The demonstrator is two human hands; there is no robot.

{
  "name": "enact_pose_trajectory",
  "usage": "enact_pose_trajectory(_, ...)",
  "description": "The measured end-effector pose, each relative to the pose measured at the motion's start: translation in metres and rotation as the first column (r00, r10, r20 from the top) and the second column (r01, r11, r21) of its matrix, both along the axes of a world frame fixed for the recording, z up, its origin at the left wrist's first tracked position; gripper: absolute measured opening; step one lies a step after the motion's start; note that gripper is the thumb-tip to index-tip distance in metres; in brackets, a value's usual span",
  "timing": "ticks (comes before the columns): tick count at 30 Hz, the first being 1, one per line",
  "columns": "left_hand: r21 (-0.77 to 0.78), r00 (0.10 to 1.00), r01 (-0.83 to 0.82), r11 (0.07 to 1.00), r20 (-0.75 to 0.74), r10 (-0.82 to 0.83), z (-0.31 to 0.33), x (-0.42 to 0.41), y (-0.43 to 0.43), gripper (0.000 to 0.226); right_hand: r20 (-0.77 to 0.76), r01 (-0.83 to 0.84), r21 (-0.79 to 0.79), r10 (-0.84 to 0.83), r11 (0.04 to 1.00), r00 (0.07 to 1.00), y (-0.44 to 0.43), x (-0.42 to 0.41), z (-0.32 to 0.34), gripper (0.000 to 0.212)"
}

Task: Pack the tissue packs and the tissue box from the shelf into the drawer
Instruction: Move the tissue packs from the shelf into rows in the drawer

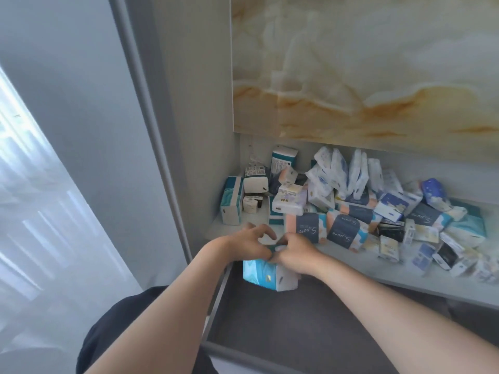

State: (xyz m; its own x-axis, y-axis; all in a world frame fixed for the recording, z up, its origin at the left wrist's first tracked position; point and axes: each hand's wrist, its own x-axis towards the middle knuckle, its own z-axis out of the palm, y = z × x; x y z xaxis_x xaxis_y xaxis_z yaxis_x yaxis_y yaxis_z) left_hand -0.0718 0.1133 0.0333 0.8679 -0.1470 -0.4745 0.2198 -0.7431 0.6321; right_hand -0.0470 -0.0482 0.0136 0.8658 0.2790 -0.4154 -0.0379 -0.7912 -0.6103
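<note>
A blue-and-white tissue pack (266,276) hangs at the shelf's front edge, over the back left corner of the open drawer (310,333). My left hand (248,242) and my right hand (295,255) both grip its top, fingers closed and touching each other. Behind them, the white shelf (378,268) carries a heap of several tissue packs (348,230), some with dark bands. A teal-and-white tissue box (231,201) stands upright at the shelf's left end. The drawer's dark grey floor shows nothing else in it.
A marbled cabinet door (364,71) hangs above the shelf and hides its back. A grey cabinet side panel (189,130) borders the shelf on the left. The drawer's front rim (243,356) runs below my arms. A bright window (40,198) lies to the left.
</note>
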Motion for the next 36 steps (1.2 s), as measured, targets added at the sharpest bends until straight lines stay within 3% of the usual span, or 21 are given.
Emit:
enact_pose_trajectory(3,0.109,0.98,0.195,0.975,-0.066,-0.189,-0.013,-0.007,-0.013,0.088,-0.198,0.028,0.067,-0.014,0.997,0.98,-0.006,0.0,-0.008,0.051)
enact_pose_trajectory(5,0.213,0.976,0.206,0.955,0.022,-0.215,-0.028,-0.012,-0.02,0.104,-0.275,0.079,0.124,-0.043,0.989,0.961,-0.006,0.002,-0.017,0.043)
enact_pose_trajectory(8,0.286,0.963,0.179,0.941,0.145,-0.227,-0.05,-0.012,-0.019,0.097,-0.425,0.17,0.303,-0.026,0.938,0.905,-0.007,0.004,-0.041,0.037)
enact_pose_trajectory(11,0.26,0.983,0.155,0.953,0.054,-0.174,-0.06,-0.01,-0.006,0.089,-0.624,0.322,0.419,0.011,0.849,0.781,-0.02,0.0,-0.066,0.031)
enact_pose_trajectory(12,0.257,0.986,0.158,0.953,0.02,-0.168,-0.063,-0.01,-0.002,0.088,-0.644,0.265,0.363,0.034,0.893,0.764,-0.025,-0.004,-0.074,0.031)
enact_pose_trajectory(14,0.275,0.986,0.168,0.947,-0.026,-0.167,-0.069,-0.009,0.003,0.088,-0.618,-0.125,0.138,0.184,0.982,0.765,-0.033,-0.018,-0.091,0.042)
enact_pose_trajectory(16,0.27,0.981,0.194,0.943,-0.047,-0.188,-0.072,-0.009,0.001,0.087,-0.633,-0.447,-0.001,0.345,0.895,0.693,-0.032,-0.036,-0.11,0.05)
enact_pose_trajectory(18,0.25,0.978,0.21,0.945,-0.052,-0.203,-0.071,-0.007,-0.003,0.086,-0.647,-0.54,-0.017,0.402,0.842,0.648,-0.027,-0.054,-0.119,0.049)
enact_pose_trajectory(21,0.237,0.979,0.202,0.95,-0.045,-0.197,-0.07,-0.005,-0.007,0.088,-0.626,-0.587,-0.062,0.427,0.807,0.653,-0.02,-0.067,-0.111,0.04)
enact_pose_trajectory(26,0.254,0.981,0.192,0.948,-0.08,-0.177,-0.068,-0.009,-0.005,0.089,-0.718,-0.689,-0.015,0.472,0.724,0.511,-0.016,-0.069,-0.109,0.048)
enact_pose_trajectory(28,0.263,0.983,0.183,0.947,-0.073,-0.169,-0.069,-0.01,-0.001,0.089,-0.699,-0.575,-0.012,0.404,0.818,0.59,-0.015,-0.059,-0.114,0.045)
enact_pose_trajectory(31,0.254,0.986,0.163,0.953,-0.059,-0.153,-0.075,-0.013,0.007,0.089,-0.473,-0.217,-0.047,0.17,0.975,0.865,-0.011,-0.035,-0.111,0.046)
enact_pose_trajectory(33,0.252,0.988,0.151,0.956,-0.056,-0.142,-0.081,-0.014,0.012,0.091,-0.386,-0.082,0.047,0.094,0.996,0.918,-0.008,-0.024,-0.107,0.082)
enact_pose_trajectory(34,0.237,0.991,0.13,0.963,-0.054,-0.12,-0.084,-0.014,0.014,0.092,-0.357,-0.094,0.097,0.122,0.991,0.926,-0.005,-0.021,-0.106,0.099)
enact_pose_trajectory(36,0.183,0.997,0.065,0.981,-0.04,-0.059,-0.092,-0.01,0.02,0.094,-0.291,-0.157,0.141,0.193,0.977,0.937,0.004,-0.016,-0.108,0.112)
